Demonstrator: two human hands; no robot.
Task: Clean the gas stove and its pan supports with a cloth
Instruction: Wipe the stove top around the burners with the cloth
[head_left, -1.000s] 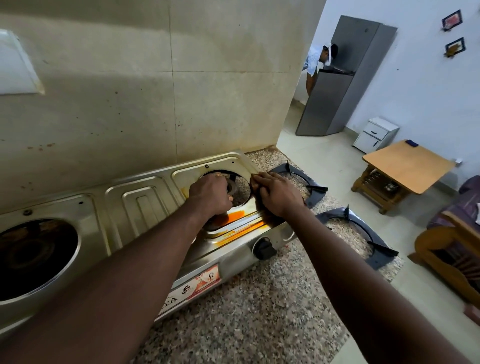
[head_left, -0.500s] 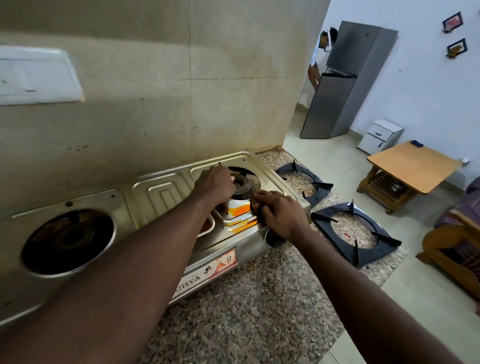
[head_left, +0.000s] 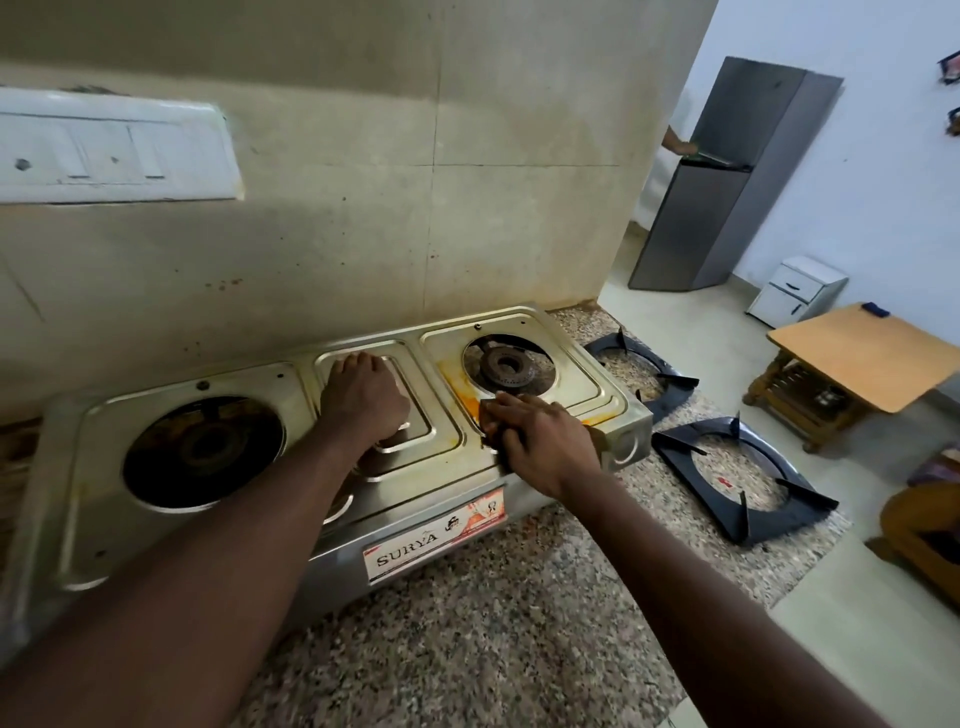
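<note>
While left hand (head_left: 363, 400) rests on stove (head_left: 88, 467), curl unclear | right hand (head_left: 545, 441) flat-fingered, pressing cloth (head_left: 597, 440) beside burner (head_left: 506, 364)

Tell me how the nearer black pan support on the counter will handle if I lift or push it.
The nearer pan support is probably stiff: it looks like a one-piece dark metal frame. It likely won't roll, since it lies flat on the granite counter with a squarish outline. Its upright prongs may snag when lifted.
</note>
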